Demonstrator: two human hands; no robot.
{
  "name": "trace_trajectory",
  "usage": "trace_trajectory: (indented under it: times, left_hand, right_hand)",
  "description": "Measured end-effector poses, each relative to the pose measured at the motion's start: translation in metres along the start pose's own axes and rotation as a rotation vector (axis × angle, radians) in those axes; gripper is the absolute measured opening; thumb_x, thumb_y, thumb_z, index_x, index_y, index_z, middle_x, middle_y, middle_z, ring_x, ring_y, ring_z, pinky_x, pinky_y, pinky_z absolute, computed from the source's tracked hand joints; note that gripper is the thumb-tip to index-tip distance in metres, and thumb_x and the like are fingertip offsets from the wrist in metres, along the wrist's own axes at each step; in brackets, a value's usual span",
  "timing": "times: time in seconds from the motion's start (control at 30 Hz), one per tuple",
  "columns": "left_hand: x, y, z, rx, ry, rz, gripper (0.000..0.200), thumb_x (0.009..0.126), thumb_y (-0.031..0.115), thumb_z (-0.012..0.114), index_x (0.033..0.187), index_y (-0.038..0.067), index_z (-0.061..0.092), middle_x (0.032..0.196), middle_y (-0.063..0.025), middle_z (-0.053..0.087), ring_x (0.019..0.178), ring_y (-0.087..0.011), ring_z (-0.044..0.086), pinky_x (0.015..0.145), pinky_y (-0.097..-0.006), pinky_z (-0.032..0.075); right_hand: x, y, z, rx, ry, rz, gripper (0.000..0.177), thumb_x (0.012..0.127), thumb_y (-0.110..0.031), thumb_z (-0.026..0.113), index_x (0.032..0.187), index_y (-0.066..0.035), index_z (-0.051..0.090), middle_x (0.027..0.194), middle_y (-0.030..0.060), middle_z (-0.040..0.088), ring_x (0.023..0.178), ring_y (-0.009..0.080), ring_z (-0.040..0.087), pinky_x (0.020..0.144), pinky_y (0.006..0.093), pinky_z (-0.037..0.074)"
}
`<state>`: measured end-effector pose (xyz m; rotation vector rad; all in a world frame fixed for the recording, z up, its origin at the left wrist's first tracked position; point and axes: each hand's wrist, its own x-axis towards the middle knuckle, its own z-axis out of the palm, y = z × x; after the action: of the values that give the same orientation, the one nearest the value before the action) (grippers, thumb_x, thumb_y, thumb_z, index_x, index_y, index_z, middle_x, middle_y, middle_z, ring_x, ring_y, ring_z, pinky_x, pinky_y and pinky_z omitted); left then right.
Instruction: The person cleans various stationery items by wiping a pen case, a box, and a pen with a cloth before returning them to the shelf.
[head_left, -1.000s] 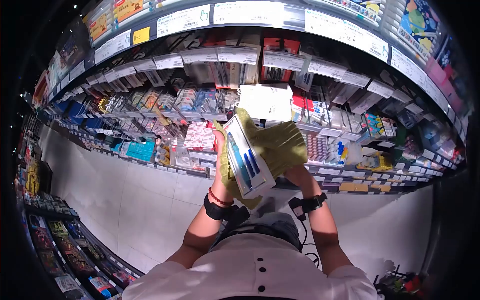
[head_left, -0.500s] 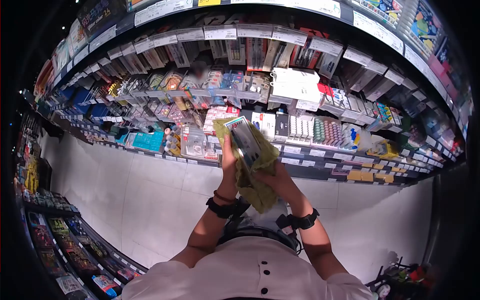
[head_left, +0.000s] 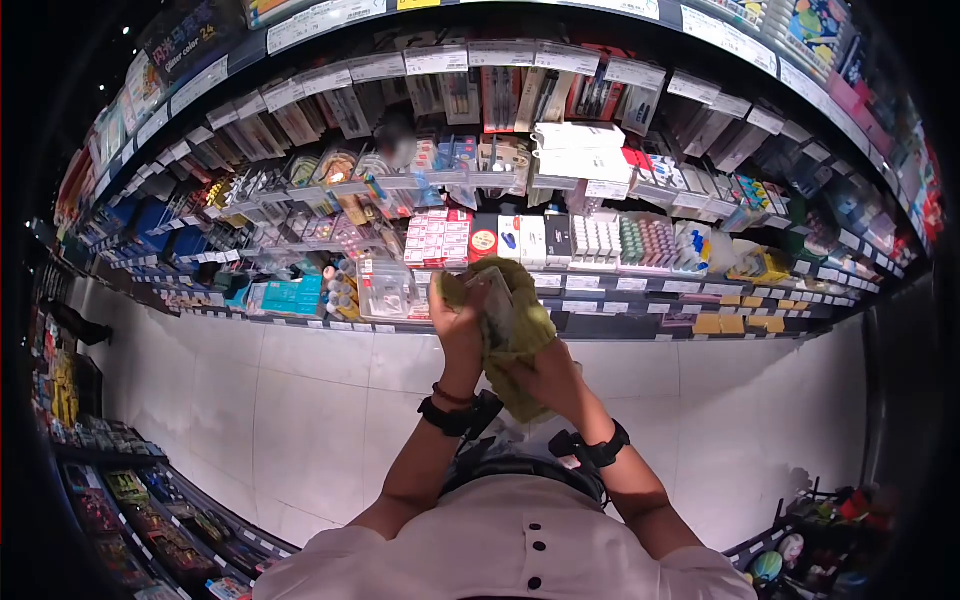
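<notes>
In front of my body I hold a flat, clear-fronted package [head_left: 503, 312], with a yellow-green cloth [head_left: 536, 328] wrapped behind and around it. My left hand [head_left: 458, 325] is closed on the package's upper left side, its fingers bunching a fold of the cloth over the top. Around the lower right part of the cloth my right hand [head_left: 552, 376] is closed, and the package's lower end is hidden there. What the package contains is too blurred to make out.
A store shelf [head_left: 600, 328] runs across in front, with red-and-white boxes [head_left: 438, 238], a clear plastic box [head_left: 385, 290], white bottles [head_left: 597, 238] and hanging packs. More stocked shelving [head_left: 130, 490] stands at the lower left. Pale tiled floor [head_left: 310, 400] lies below.
The package and cloth have moved down and now stand more upright. My left fingers have come over the package's top with the cloth. The view has shifted slightly.
</notes>
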<state>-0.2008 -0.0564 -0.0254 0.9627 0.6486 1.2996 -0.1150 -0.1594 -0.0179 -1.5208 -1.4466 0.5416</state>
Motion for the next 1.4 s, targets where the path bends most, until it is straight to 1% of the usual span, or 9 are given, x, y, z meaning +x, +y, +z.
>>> trace_trajectory:
  times: [0.23,0.33,0.4,0.53,0.8,0.9,1.1,1.33,1.4]
  left_hand:
    - [-0.007,-0.011,0.0,0.186,0.01,-0.144,0.024,0.093,0.022,0.04,0.1,0.0,0.047,0.091,-0.0065,0.056,0.079,-0.0125,0.053,0.072,-0.0248,0.042]
    - [-0.022,-0.017,0.026,0.354,-0.328,0.169,0.039,0.095,0.024,0.03,0.123,-0.002,0.034,0.117,-0.0168,0.046,0.106,-0.0231,0.047,0.09,-0.0309,0.035]
    - [-0.04,-0.008,0.043,0.337,-0.537,0.122,0.049,0.094,0.021,0.026,0.136,0.0,0.011,0.134,-0.0215,0.028,0.122,-0.0288,0.031,0.1,-0.034,0.024]
    - [-0.058,-0.002,0.058,0.508,-0.859,-0.157,0.073,0.088,0.024,0.046,0.137,0.0,-0.002,0.135,-0.0194,0.027,0.123,-0.0251,0.031,0.098,-0.0298,0.027]
    - [-0.065,-0.029,0.056,0.197,-0.892,-0.243,0.073,0.082,0.006,0.055,0.139,0.009,0.009,0.118,-0.0105,0.047,0.102,-0.0153,0.048,0.088,-0.0281,0.039]
    - [-0.069,-0.023,0.055,0.134,-0.851,-0.458,0.071,0.079,0.008,0.061,0.137,0.007,0.019,0.116,-0.0068,0.049,0.101,-0.011,0.047,0.088,-0.027,0.039]
    - [-0.087,-0.026,0.069,0.253,-0.931,-0.235,0.059,0.078,0.012,0.064,0.128,0.004,0.032,0.115,-0.0073,0.048,0.104,-0.0129,0.045,0.089,-0.0274,0.037]
    - [-0.089,-0.019,0.053,0.257,-0.859,-0.533,0.066,0.074,0.012,0.068,0.13,0.003,0.033,0.115,-0.0048,0.048,0.105,-0.0114,0.044,0.09,-0.0262,0.036]
    - [-0.085,-0.012,0.05,0.35,-0.885,-0.409,0.064,0.074,0.015,0.069,0.128,0.003,0.036,0.112,-0.0061,0.052,0.101,-0.0117,0.048,0.087,-0.0263,0.039]
  right_hand:
    - [-0.006,0.011,-0.005,-0.049,0.171,-0.113,0.041,0.069,-0.006,0.06,0.108,0.003,0.049,0.1,0.0211,0.054,0.091,0.0391,0.053,0.08,0.0374,0.043]
    - [0.001,0.021,-0.005,0.214,0.452,0.076,0.027,0.081,-0.01,0.052,0.105,0.003,0.051,0.096,0.0141,0.056,0.085,0.0204,0.053,0.075,0.0315,0.043]
    - [0.004,0.028,-0.02,0.207,0.569,0.194,0.019,0.084,-0.009,0.048,0.094,0.006,0.052,0.083,0.0143,0.057,0.074,0.0215,0.053,0.069,0.0321,0.042]
    - [0.009,0.043,-0.056,0.373,0.894,0.39,0.025,0.091,-0.015,0.041,0.086,0.007,0.053,0.071,0.0106,0.056,0.065,0.0134,0.048,0.061,0.0316,0.04]
    - [0.005,0.012,-0.101,0.493,0.814,-0.133,0.048,0.081,-0.011,0.06,0.123,-0.001,0.037,0.109,0.0067,0.05,0.099,0.0159,0.048,0.086,0.028,0.038]
    - [-0.005,0.02,-0.122,0.216,0.726,-0.127,0.041,0.075,-0.01,0.067,0.108,-0.002,0.044,0.098,0.0055,0.051,0.092,0.0133,0.048,0.081,0.0266,0.04]
    - [-0.017,0.023,-0.129,0.31,0.88,0.011,0.017,0.082,-0.011,0.06,0.075,-0.001,0.049,0.065,-0.0014,0.05,0.064,0.0045,0.043,0.058,0.0222,0.038]
    - [-0.028,0.022,-0.108,0.158,1.049,0.094,0.024,0.09,-0.02,0.047,0.083,0.001,0.054,0.066,0.004,0.055,0.065,0.0081,0.048,0.06,0.0251,0.04]
    - [-0.031,0.002,-0.106,-0.092,0.951,0.004,0.022,0.085,-0.022,0.055,0.085,-0.001,0.055,0.064,0.0086,0.054,0.065,0.0175,0.054,0.062,0.0296,0.043]
